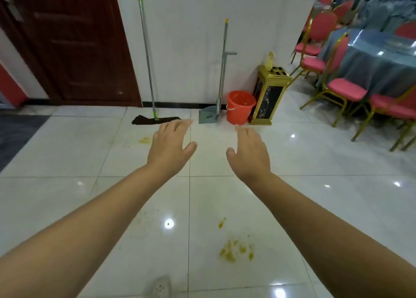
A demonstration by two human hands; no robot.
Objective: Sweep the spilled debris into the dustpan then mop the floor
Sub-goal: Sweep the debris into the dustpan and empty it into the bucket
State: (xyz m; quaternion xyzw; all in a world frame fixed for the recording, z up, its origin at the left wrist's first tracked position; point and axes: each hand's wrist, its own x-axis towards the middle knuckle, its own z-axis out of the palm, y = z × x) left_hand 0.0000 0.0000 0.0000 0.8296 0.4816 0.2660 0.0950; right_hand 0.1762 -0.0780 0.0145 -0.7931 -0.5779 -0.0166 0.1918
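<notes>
Both the left hand (167,144) and right hand (248,151) reach forward empty with fingers spread, while the dustpan (208,115) stands against the wall beyond them, likely light, rigid plastic best gripped high on its upright handle (222,72).

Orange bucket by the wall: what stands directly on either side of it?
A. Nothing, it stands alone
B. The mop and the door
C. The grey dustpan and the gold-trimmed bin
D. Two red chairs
C: the orange bucket sits between the grey dustpan, toward the mop, and the gold-trimmed bin, toward the chairs.
</notes>
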